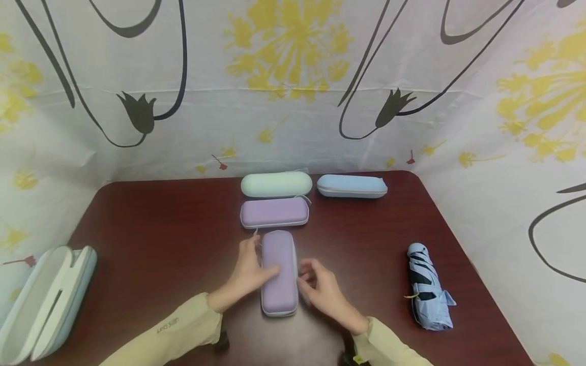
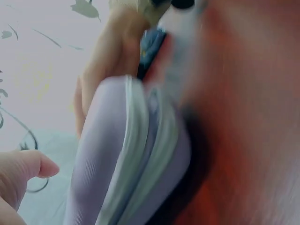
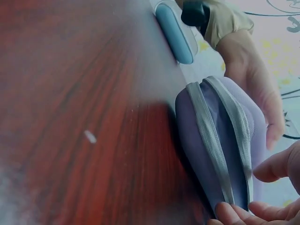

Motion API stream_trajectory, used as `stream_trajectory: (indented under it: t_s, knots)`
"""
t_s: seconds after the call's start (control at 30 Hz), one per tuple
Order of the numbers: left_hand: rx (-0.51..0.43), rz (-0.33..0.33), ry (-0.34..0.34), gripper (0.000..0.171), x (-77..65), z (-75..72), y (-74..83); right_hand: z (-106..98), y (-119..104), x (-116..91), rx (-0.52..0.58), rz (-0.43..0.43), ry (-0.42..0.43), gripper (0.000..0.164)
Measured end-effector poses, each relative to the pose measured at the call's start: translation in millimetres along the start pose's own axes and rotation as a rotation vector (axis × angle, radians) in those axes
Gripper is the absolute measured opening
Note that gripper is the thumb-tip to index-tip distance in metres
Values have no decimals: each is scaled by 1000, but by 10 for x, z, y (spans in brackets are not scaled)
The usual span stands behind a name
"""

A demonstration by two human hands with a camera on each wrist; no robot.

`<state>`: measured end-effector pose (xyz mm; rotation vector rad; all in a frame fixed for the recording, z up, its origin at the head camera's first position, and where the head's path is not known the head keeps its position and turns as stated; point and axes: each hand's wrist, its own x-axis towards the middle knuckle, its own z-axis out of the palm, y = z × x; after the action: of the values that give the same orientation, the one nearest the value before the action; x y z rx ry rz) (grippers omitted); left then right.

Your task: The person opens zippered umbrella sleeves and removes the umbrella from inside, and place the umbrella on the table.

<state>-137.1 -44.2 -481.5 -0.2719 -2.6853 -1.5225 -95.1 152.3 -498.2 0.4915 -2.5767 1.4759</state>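
A purple zip case [image 1: 280, 274] lies lengthwise in front of me on the dark red table. My left hand [image 1: 247, 272] holds it from the left, thumb across its top and fingers by its far left edge. On the opposite side my right hand [image 1: 322, 290] has its bent fingertips right at the zipped edge. The right wrist view shows the two pale zip bands [image 3: 211, 131] parted, with a dark gap between them. There the right fingertips [image 3: 269, 171] are at the gap's near end. Part of the left fingers is hidden behind the case.
Another purple case [image 1: 274, 212] lies just beyond, with a mint green case [image 1: 276, 184] and a light blue case [image 1: 351, 186] along the back edge. An opened pale blue case [image 1: 59, 300] stands at the left. A folded blue umbrella [image 1: 429, 290] lies at the right.
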Motion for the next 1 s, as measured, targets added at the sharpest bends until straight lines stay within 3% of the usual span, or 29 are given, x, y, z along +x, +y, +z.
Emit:
stream_trajectory:
  t_s: [0.1, 0.3, 0.6, 0.77, 1.0]
  knots:
    - [3, -72, -11, 88, -51, 75, 80, 8, 5, 21, 7, 3, -13, 29]
    - [54, -134, -20, 97, -54, 167, 154, 15, -24, 38, 32, -43, -16, 31]
    - [169, -169, 2, 106, -1, 261, 215, 18, 54, 44, -20, -181, 45, 34]
    - [197, -182, 1, 113, 10, 258, 258, 9, 73, 60, -45, -257, 53, 36]
    - [145, -190, -36, 108, 17, 143, 274, 22, 60, 75, -14, -255, -2, 33]
